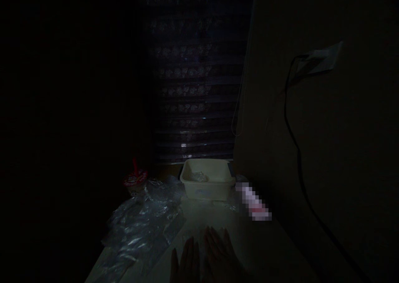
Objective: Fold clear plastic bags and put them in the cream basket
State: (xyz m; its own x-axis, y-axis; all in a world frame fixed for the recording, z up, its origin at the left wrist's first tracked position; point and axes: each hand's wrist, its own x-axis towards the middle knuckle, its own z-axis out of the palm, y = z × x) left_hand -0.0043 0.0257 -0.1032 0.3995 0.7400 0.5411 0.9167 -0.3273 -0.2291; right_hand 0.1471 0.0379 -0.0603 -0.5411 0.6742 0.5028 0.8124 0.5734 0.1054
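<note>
In dim light, my left hand (186, 263) lies at the bottom of the view with its fingers stretched forward over the table (204, 214). Beside it, a little to the right, my right hand (220, 254) is laid flat, fingers extended and slightly apart. Both seem to rest on the tabletop; whether a thin film lies under them is too dark to tell. Left of my hands spreads a heap of crumpled clear plastic bags (140, 225). Ahead stands a cream plastic bin (205, 190) with a small crumpled clear plastic piece (198, 176) inside.
A lidded cup (136, 178) with a red straw stands at the far left of the table. To the right of the bin is a pixelated bright phone-like shape (254, 202). A black cable (299, 158) hangs from a wall socket (318, 60). Window blinds (187, 87) cover the back.
</note>
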